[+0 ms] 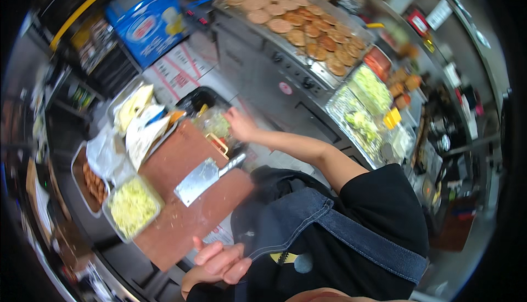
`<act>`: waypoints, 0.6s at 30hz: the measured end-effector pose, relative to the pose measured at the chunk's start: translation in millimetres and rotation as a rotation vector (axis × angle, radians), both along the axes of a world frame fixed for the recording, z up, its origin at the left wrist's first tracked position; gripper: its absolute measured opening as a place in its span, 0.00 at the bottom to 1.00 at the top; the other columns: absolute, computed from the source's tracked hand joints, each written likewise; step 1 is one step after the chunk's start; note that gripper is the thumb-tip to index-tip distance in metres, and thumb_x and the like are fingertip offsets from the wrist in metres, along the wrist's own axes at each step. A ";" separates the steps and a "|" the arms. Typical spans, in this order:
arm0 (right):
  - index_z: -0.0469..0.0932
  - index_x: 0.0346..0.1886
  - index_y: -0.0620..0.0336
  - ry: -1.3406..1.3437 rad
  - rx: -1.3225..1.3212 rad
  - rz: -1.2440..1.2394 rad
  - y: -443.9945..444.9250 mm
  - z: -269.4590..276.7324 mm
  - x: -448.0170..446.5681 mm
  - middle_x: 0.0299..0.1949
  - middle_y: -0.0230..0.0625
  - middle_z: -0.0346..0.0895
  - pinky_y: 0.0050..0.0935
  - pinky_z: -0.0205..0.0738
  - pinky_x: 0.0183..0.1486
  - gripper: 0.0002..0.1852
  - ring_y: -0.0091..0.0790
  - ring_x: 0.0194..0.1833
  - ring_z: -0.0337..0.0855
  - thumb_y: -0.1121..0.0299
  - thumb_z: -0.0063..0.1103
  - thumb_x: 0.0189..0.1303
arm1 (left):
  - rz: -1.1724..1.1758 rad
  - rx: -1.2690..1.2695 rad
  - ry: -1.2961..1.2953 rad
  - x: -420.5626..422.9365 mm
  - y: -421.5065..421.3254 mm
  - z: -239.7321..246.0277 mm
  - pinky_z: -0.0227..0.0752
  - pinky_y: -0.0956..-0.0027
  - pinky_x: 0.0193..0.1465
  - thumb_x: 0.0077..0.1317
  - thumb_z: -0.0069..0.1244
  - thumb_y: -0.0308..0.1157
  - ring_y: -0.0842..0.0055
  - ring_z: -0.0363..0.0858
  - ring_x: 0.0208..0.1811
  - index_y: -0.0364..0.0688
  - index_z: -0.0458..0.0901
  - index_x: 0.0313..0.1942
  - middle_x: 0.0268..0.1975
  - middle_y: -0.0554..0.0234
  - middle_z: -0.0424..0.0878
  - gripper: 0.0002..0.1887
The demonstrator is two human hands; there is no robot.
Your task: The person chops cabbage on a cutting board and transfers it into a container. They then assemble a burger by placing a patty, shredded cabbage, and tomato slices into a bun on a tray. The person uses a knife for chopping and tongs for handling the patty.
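Observation:
My left hand is raised, fingers loosely curled with some gaps, beside the near edge of a reddish-brown cutting board; nothing shows in it. My right hand reaches to a black-lined bin at the board's far side. Its fingertips are at a clear plastic bag with pale green bits; blur hides whether they grip it. A cleaver lies flat on the board, its handle towards the bin. A square container of shredded cabbage or lettuce stands at the board's left edge.
Round patties cover a griddle beyond the aisle. Beside it are trays of shredded greens and red slices. Left of the board stand a tray with white wrapping and a pan of brown pieces. A blue box stands farther off.

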State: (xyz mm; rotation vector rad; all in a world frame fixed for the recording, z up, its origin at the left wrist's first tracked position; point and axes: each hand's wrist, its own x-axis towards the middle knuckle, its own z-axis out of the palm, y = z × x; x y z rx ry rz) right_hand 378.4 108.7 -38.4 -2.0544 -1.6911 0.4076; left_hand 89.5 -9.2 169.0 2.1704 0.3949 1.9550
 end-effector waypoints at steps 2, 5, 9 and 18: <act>0.69 0.65 0.59 0.046 0.028 -0.009 -29.5 4.0 5.4 0.57 0.48 0.65 0.43 0.71 0.60 0.32 0.53 0.56 0.75 0.75 0.62 0.54 | -0.011 -0.021 0.188 12.4 11.6 5.6 0.51 0.34 0.74 0.49 0.52 0.14 0.59 0.69 0.55 0.50 0.70 0.35 0.44 0.62 0.69 0.18; 0.70 0.65 0.60 0.118 0.031 -0.042 -83.9 15.0 25.9 0.58 0.48 0.67 0.40 0.72 0.60 0.31 0.53 0.56 0.75 0.71 0.63 0.56 | -0.031 -0.229 0.379 47.5 44.8 4.1 0.51 0.38 0.74 0.53 0.52 0.15 0.53 0.66 0.63 0.43 0.72 0.42 0.53 0.54 0.68 0.18; 0.72 0.64 0.59 0.374 -0.131 -0.277 -126.4 28.8 46.3 0.56 0.47 0.74 0.37 0.72 0.61 0.27 0.48 0.55 0.78 0.56 0.60 0.67 | -0.147 -0.493 0.453 128.4 77.5 -42.2 0.56 0.50 0.69 0.59 0.53 0.20 0.50 0.65 0.65 0.34 0.72 0.53 0.61 0.44 0.66 0.20; 0.61 0.73 0.63 0.675 0.457 0.061 -115.6 104.9 45.8 0.72 0.52 0.54 0.42 0.60 0.72 0.34 0.51 0.72 0.59 0.55 0.56 0.71 | -0.467 -1.247 0.776 266.7 123.0 -232.7 0.57 0.56 0.67 0.73 0.44 0.38 0.61 0.64 0.67 0.38 0.66 0.65 0.63 0.49 0.68 0.24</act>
